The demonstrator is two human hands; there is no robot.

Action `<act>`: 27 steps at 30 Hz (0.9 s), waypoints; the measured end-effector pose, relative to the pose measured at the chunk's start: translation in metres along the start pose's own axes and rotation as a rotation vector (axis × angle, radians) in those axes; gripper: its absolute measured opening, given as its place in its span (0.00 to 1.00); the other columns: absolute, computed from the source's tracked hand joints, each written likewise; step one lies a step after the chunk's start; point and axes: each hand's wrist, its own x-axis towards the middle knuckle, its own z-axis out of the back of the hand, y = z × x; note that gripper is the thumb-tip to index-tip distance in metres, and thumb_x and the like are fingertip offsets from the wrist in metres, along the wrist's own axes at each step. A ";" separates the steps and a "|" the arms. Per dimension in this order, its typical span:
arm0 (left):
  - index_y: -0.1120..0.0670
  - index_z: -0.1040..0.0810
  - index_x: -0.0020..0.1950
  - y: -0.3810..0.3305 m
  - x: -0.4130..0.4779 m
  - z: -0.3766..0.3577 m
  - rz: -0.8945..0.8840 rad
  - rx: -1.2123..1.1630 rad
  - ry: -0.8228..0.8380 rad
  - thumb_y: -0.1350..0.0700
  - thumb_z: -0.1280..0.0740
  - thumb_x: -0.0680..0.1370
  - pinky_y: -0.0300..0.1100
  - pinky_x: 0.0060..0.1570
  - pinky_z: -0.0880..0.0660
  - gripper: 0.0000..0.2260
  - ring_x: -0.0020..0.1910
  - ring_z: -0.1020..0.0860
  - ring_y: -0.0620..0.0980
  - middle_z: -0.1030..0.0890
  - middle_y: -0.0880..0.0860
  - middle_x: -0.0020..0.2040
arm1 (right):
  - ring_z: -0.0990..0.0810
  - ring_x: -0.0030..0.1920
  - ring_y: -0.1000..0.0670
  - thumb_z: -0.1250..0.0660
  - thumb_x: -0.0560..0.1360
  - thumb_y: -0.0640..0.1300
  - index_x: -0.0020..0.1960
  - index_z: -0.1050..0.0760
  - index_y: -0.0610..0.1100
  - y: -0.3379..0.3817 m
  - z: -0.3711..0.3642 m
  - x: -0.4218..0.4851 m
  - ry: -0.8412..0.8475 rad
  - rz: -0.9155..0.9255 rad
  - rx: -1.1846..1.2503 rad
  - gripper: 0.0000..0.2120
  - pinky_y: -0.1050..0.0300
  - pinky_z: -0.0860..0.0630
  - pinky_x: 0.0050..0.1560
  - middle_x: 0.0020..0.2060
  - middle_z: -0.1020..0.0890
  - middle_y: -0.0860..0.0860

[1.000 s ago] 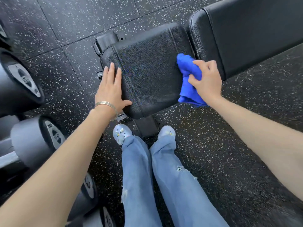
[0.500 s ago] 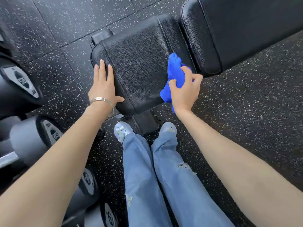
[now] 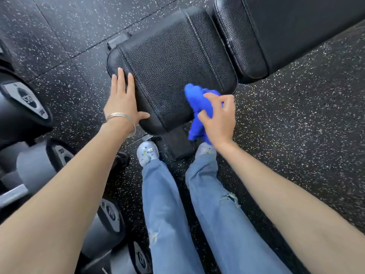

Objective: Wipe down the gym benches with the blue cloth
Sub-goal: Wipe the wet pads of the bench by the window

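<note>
Head view, two hands, left hand (image 3: 123, 104), right hand (image 3: 219, 119), one blue cloth (image 3: 195, 103)

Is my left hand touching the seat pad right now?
Touching. The head view shows the left hand lying flat on the seat pad, fingers along its left edge, thumb pressed against its near edge.

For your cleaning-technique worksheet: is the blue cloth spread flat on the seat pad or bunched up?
Bunched up. The blue cloth is crumpled in the right hand at the seat pad's near edge, one end hanging below.
</note>
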 end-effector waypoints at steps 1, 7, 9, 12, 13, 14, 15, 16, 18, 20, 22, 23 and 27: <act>0.57 0.58 0.78 0.001 0.000 -0.001 -0.013 -0.002 -0.003 0.45 0.26 0.69 0.49 0.76 0.51 0.50 0.77 0.59 0.55 0.62 0.56 0.78 | 0.28 0.51 0.45 0.33 0.67 0.43 0.60 0.25 0.49 -0.008 0.010 0.014 -0.044 -0.069 0.002 0.20 0.52 0.28 0.50 0.51 0.29 0.46; 0.56 0.59 0.77 0.012 -0.001 -0.002 -0.088 -0.003 -0.029 0.42 0.29 0.70 0.49 0.76 0.52 0.50 0.77 0.60 0.55 0.61 0.56 0.78 | 0.25 0.50 0.47 0.34 0.70 0.45 0.63 0.29 0.51 -0.001 0.009 0.029 -0.166 -0.333 0.034 0.21 0.59 0.33 0.46 0.55 0.31 0.48; 0.56 0.59 0.78 0.016 -0.001 -0.003 -0.118 -0.029 -0.037 0.41 0.29 0.70 0.49 0.76 0.53 0.50 0.77 0.59 0.55 0.61 0.56 0.78 | 0.25 0.49 0.45 0.34 0.70 0.45 0.63 0.29 0.49 0.017 -0.009 0.013 -0.219 -0.425 0.086 0.21 0.55 0.31 0.48 0.55 0.31 0.47; 0.56 0.56 0.78 0.024 0.000 -0.005 -0.161 -0.083 -0.038 0.43 0.28 0.70 0.47 0.76 0.54 0.48 0.77 0.59 0.54 0.60 0.55 0.78 | 0.25 0.49 0.44 0.32 0.68 0.43 0.60 0.25 0.47 0.051 -0.036 -0.021 -0.144 -0.299 0.061 0.20 0.53 0.29 0.48 0.53 0.29 0.46; 0.56 0.55 0.78 0.028 0.001 -0.005 -0.181 -0.096 -0.041 0.44 0.28 0.70 0.46 0.76 0.53 0.47 0.77 0.58 0.54 0.60 0.55 0.78 | 0.26 0.48 0.43 0.30 0.67 0.43 0.59 0.24 0.47 0.062 -0.045 -0.033 -0.095 -0.200 0.036 0.20 0.53 0.28 0.46 0.51 0.28 0.45; 0.57 0.54 0.78 0.034 0.003 -0.005 -0.208 -0.101 -0.048 0.46 0.28 0.71 0.46 0.76 0.53 0.46 0.77 0.56 0.54 0.58 0.55 0.78 | 0.26 0.46 0.43 0.30 0.66 0.43 0.57 0.23 0.46 0.072 -0.052 -0.041 -0.045 -0.089 -0.004 0.20 0.53 0.28 0.43 0.49 0.28 0.45; 0.59 0.52 0.77 0.042 0.005 -0.005 -0.232 -0.098 -0.059 0.48 0.28 0.71 0.46 0.76 0.51 0.45 0.77 0.54 0.54 0.56 0.55 0.78 | 0.26 0.44 0.43 0.29 0.64 0.43 0.56 0.22 0.46 0.081 -0.059 -0.046 -0.007 0.014 -0.053 0.20 0.53 0.28 0.41 0.47 0.27 0.44; 0.60 0.51 0.77 0.051 0.006 -0.005 -0.240 -0.097 -0.072 0.49 0.28 0.72 0.47 0.76 0.50 0.44 0.77 0.52 0.54 0.54 0.56 0.78 | 0.26 0.42 0.42 0.28 0.63 0.43 0.55 0.21 0.47 0.089 -0.062 -0.045 0.020 0.094 -0.099 0.20 0.53 0.28 0.39 0.45 0.27 0.44; 0.62 0.52 0.77 0.071 0.010 -0.004 -0.202 -0.099 -0.090 0.51 0.28 0.73 0.47 0.75 0.50 0.43 0.77 0.51 0.54 0.53 0.57 0.78 | 0.26 0.39 0.42 0.27 0.61 0.44 0.51 0.20 0.47 0.099 -0.065 -0.032 0.043 0.193 -0.163 0.19 0.53 0.28 0.37 0.43 0.26 0.44; 0.62 0.53 0.77 0.087 0.016 -0.002 -0.158 -0.093 -0.080 0.51 0.29 0.74 0.46 0.76 0.51 0.42 0.77 0.52 0.54 0.53 0.57 0.78 | 0.26 0.38 0.42 0.26 0.60 0.44 0.49 0.20 0.47 0.106 -0.064 -0.014 0.055 0.260 -0.198 0.17 0.54 0.28 0.36 0.42 0.25 0.44; 0.62 0.52 0.77 0.098 0.025 0.001 -0.145 -0.101 -0.062 0.51 0.30 0.74 0.46 0.76 0.51 0.42 0.77 0.51 0.54 0.52 0.57 0.78 | 0.26 0.38 0.42 0.26 0.60 0.45 0.49 0.19 0.47 0.117 -0.066 0.006 0.088 0.311 -0.230 0.17 0.54 0.28 0.36 0.42 0.25 0.44; 0.61 0.52 0.77 0.102 0.029 0.003 -0.148 -0.107 -0.054 0.51 0.30 0.74 0.46 0.76 0.51 0.41 0.77 0.51 0.54 0.51 0.57 0.78 | 0.25 0.39 0.42 0.26 0.60 0.46 0.49 0.19 0.47 0.126 -0.069 0.018 0.098 0.331 -0.248 0.18 0.53 0.27 0.37 0.43 0.24 0.44; 0.60 0.51 0.77 0.110 0.040 0.009 -0.196 -0.129 -0.038 0.52 0.30 0.74 0.48 0.75 0.49 0.40 0.77 0.49 0.55 0.49 0.57 0.78 | 0.26 0.51 0.44 0.30 0.68 0.52 0.57 0.23 0.52 0.179 -0.085 0.080 0.146 0.311 -0.313 0.18 0.52 0.28 0.47 0.52 0.26 0.46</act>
